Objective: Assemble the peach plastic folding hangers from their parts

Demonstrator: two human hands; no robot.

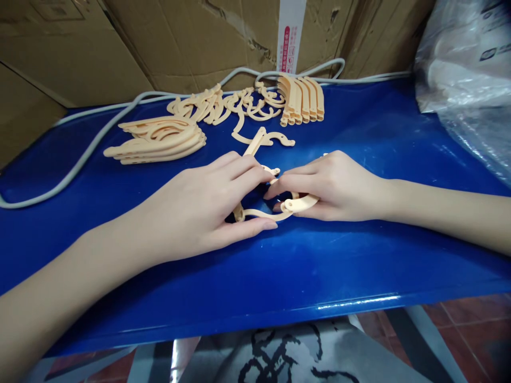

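Observation:
Low over the blue table, both of my hands hold jointed cream plastic parts that look like a folding hanger (265,215). My left hand (211,199) is closed around its left side, thumb along the near curved strip and fingers over the far one. On the right, my right hand (337,186) pinches a short curved arm (305,204), joined to the strip by a round pivot. My palms and fingers hide much of the assembly. Just beyond the left fingers lies a loose hook-shaped piece (283,139), beside a straight bar (255,141).
Stacked curved arms (159,141) lie at the back left, a heap of small hooks (239,101) at the back middle. To their right stands a neat row of arms (303,101). A grey cable (96,141) runs along cardboard boxes (199,42); clear plastic wrapping (471,69) occupies the right corner.

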